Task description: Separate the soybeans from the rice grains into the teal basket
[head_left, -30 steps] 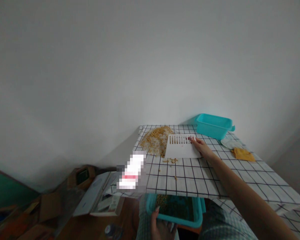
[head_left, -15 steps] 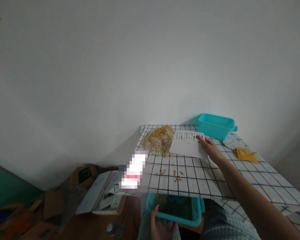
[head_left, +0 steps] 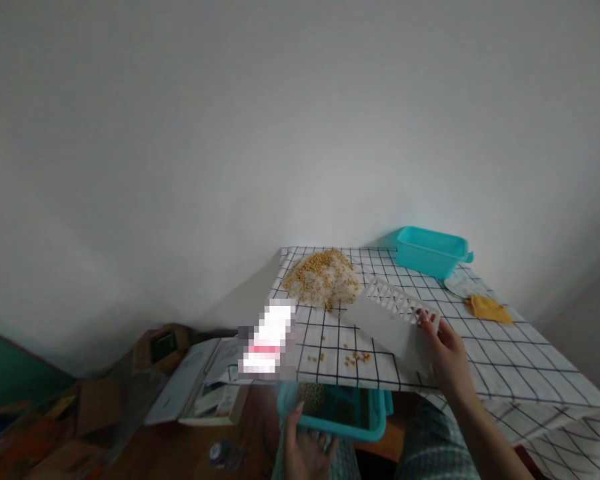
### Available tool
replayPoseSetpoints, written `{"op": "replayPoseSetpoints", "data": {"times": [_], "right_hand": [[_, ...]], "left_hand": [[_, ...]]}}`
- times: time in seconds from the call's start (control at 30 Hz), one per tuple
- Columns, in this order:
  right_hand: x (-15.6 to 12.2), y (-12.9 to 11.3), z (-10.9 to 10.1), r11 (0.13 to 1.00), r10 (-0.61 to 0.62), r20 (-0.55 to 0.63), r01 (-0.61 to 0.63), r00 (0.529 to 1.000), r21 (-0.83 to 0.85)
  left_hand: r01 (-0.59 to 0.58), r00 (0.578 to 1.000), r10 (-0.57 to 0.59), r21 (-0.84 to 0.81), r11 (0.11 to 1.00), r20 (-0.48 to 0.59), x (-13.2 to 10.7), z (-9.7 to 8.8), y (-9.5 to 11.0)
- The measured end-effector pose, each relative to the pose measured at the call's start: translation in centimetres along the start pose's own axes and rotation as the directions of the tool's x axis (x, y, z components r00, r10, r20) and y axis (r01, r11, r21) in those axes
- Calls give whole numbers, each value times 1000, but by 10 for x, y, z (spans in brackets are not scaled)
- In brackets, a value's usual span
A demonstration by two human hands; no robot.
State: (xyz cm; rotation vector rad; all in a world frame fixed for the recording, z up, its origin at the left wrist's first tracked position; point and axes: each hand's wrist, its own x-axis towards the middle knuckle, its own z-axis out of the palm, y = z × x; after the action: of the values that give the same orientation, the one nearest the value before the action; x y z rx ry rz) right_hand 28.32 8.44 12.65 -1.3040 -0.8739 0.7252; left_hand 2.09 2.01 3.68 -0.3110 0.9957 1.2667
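Observation:
My right hand [head_left: 446, 347] grips the slotted edge of a flat white plastic board [head_left: 387, 320], tilted over the checked tablecloth. Left of the board lies a pile of yellow kernels mixed with white grains [head_left: 325, 277]; the kernels look like corn or soybeans. Several loose kernels [head_left: 357, 358] are scattered near the table's front edge. Below that edge, my left hand [head_left: 307, 443] holds a teal plastic basin [head_left: 340, 430] from beneath, its thumb over the rim. Kernels show at the basin's left end.
A second teal basin [head_left: 430, 252] stands at the table's back right, against the wall. Beside it lie a pale crumpled item [head_left: 464, 287] and a yellow cloth [head_left: 489, 309]. On the floor at left are an opened white box [head_left: 215, 393], cardboard boxes [head_left: 100, 407] and a bottle [head_left: 225, 455].
My right hand has drawn the white board back from the pile, toward me and right, and tilted it. My left hand and the held basin have shifted slightly left.

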Motion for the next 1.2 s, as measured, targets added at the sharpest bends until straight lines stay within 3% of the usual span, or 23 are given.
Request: {"op": "replayPoseSetpoints", "data": {"times": [0.2, 0.4, 0.63, 0.87, 1.0, 1.2], "right_hand": [[-33, 0, -9, 975, -29, -96, 7, 995, -221], [-60, 4, 6, 912, -89, -112, 36, 990, -409], [-78, 8, 31, 902, -125, -67, 86, 990, -424], [-97, 4, 50, 924, -142, 13, 137, 990, -356], [-95, 1, 52, 946, -143, 25, 144, 989, -291], [-66, 2, 55, 912, -181, 0, 168, 984, -375]], "left_hand": [[13, 1000, -13, 5, 1000, 26, 2, -1, 0], [37, 999, -38, 23, 999, 25, 0, 0, 0], [57, 997, -59, 30, 998, 58, -2, -1, 2], [5, 1000, -6, 45, 999, 27, -6, 3, 1], [32, 998, -34, 46, 998, 49, -5, 1, 5], [39, 998, -40, 40, 998, 37, -8, 2, 11]]}}
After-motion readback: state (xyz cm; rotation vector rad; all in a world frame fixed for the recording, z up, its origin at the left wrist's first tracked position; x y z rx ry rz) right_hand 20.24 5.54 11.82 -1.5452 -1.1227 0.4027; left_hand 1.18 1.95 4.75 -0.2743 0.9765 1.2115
